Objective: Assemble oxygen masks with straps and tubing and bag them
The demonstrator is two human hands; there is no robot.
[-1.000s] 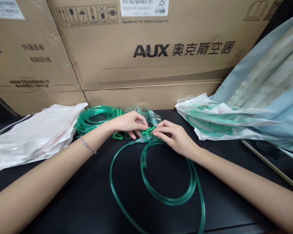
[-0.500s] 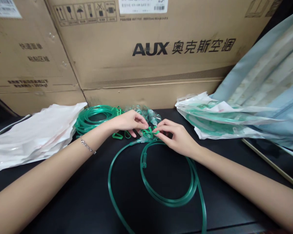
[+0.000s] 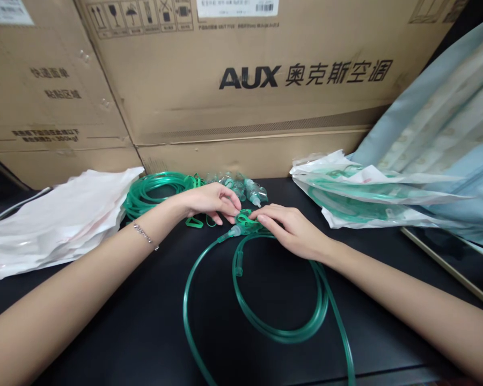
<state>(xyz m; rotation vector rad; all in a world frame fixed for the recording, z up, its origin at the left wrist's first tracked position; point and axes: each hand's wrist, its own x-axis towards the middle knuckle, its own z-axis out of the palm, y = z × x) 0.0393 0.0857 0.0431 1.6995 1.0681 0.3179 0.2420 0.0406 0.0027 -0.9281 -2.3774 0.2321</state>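
Tubing loop (image 3: pixel 294 338) on tbl (image 3: pixel 145 327); packets (image 3: pixel 52 225) L, bagged tubing (image 3: pixel 358 194) R, carton (image 3: pixel 265 120) bhd.

Table (image 3: pixel 145 321), black, smooth top. Toward the left edge: white packets (image 3: pixel 56 220) are lying in a stack. Toward the far edge, left of centre: a coil of green hose (image 3: pixel 135 197) is sitting just beside the packets; green bands (image 3: pixel 193 225) are lying at its right. Far edge, middle: clear plastic pieces (image 3: pixel 254 190) are clustering. Far right corner: see-through packets (image 3: pixel 370 194) with green contents are overlapping. Right edge: a dark panel (image 3: pixel 446 268), pale-rimmed, is lying aslant. Centre: a loose green tube (image 3: pixel 298 339) is looping and running toward the near edge.
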